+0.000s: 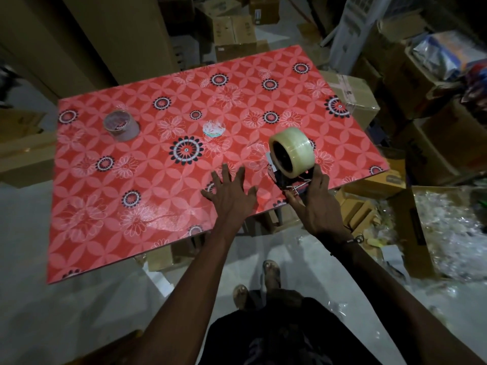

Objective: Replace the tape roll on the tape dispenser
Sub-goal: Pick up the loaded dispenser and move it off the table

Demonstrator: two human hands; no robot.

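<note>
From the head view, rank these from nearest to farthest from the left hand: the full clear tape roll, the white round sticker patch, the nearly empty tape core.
Measured from the left hand:
1. Full clear tape roll, just to its right, on the dispenser.
2. White round sticker patch, straight ahead at mid-table.
3. Nearly empty tape core, far off to the left.
</note>
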